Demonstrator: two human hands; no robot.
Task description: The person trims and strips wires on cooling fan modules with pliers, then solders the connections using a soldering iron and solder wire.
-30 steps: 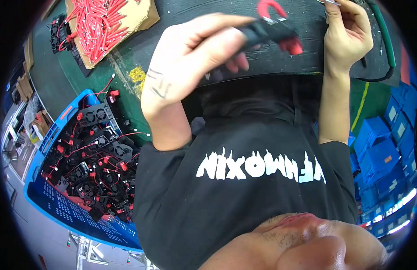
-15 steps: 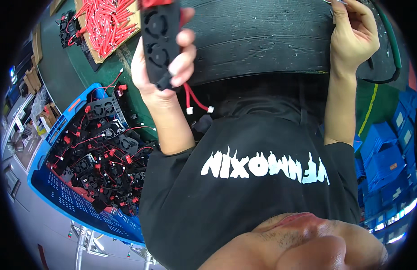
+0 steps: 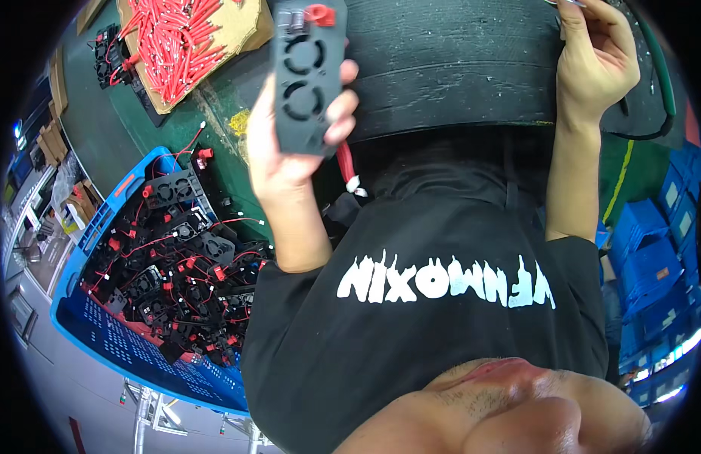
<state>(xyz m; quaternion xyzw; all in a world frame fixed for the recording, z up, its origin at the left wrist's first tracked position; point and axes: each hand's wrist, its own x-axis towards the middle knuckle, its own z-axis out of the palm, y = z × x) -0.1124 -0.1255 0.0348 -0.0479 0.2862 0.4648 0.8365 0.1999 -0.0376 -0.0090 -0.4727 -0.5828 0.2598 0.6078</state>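
My left hand (image 3: 278, 155) is closed around a flat black fan housing (image 3: 305, 130), held up over the near edge of the bench. Two round slotted vents show on its face, with a red connector (image 3: 320, 14) at the far end. From its near end hang red wires (image 3: 346, 163) tipped with white plugs. My right hand (image 3: 598, 72) is at the far right over the bench, fingers curled and pinched at the upper edge of the view. A thin, shiny bit shows at those fingertips, but what it belongs to is cut off.
Left of me stands a blue perforated crate (image 3: 101, 325) filled with similar black fan units. A cardboard tray (image 3: 240, 29) at the far left bears a heap of red wire pieces (image 3: 172, 49). A green cable (image 3: 663, 72) curves beside my right hand. Blue bins (image 3: 649, 276) stack up at right.
My left hand has moved right with the fan housing and turned it, so its vented face and red connector show more fully. The hanging wires swung right. My right hand stays nearly still.
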